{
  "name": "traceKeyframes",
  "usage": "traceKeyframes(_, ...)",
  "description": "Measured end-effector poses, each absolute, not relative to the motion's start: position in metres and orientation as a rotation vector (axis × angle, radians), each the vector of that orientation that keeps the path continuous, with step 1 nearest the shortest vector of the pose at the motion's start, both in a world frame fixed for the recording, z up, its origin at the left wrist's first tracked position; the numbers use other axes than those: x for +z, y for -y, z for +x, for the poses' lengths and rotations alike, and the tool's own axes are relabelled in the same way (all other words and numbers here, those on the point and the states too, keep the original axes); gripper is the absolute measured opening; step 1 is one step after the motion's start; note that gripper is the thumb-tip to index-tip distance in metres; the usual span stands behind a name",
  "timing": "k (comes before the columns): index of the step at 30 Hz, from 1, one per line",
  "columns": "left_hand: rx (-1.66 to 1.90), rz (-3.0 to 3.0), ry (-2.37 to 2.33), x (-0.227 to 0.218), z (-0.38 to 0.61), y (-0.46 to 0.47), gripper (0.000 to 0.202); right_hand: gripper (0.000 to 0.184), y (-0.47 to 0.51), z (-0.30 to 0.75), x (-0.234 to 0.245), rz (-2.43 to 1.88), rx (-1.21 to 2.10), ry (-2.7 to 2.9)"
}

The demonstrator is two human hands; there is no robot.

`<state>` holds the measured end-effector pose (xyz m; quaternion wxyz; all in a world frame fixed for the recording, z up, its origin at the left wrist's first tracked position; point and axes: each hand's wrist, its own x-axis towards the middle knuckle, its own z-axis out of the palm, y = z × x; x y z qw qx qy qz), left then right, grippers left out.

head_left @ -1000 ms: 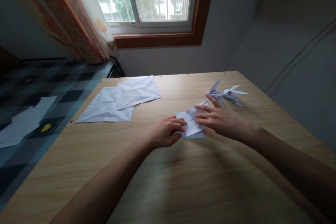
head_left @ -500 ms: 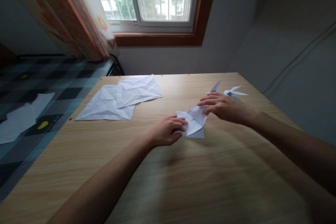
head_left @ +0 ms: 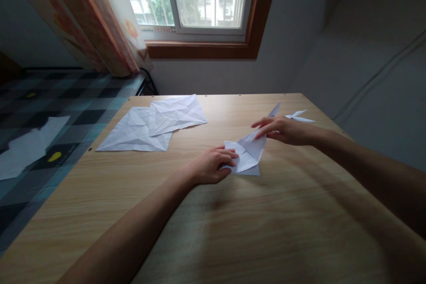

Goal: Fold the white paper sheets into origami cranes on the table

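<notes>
— How do the fingers stand on the left hand (head_left: 211,166)?
— Side by side, slightly bent, with the thumb a little apart. They rest on the left part of the folded paper (head_left: 245,156).
— And the right hand (head_left: 286,130)?
— Its fingers reach left, a bit spread, the tips touching the upper right corner of the same paper. I can't tell whether they pinch it.
— So the paper sits between the two hands?
— Yes, left end under the left fingers, right side lifted towards the right fingertips. A layer beneath shows along the near side.
— Where on the table (head_left: 246,230) is that?
— Near the middle, somewhat right, well apart from the far edge.
— What's just behind the right hand?
— Pointed bits of folded paper (head_left: 301,119), partly hidden by it, near the far right corner.
— And at the far left corner?
— Two creased sheets (head_left: 176,113), one overlapping the other.
— Further out?
— Past the left edge, a bed (head_left: 78,94) with a checked cover and a piece of white paper (head_left: 26,147). Past the far edge, a window (head_left: 209,4) and an orange curtain (head_left: 109,31).
</notes>
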<state>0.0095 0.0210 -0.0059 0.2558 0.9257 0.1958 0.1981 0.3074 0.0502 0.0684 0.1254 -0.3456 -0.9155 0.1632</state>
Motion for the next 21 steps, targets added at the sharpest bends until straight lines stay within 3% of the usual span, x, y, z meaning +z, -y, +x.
traceKeyframes(12,0.522,2.508,-0.533,-0.007,0.009,-0.022,0.023,0.018,-0.063,0.318,0.057,-1.119,0.570,2.551)
traceKeyframes(21,0.508,2.503,-0.551,-0.008,0.009,-0.021,0.023,0.028,-0.061,0.318,0.057,-1.164,0.796,2.349)
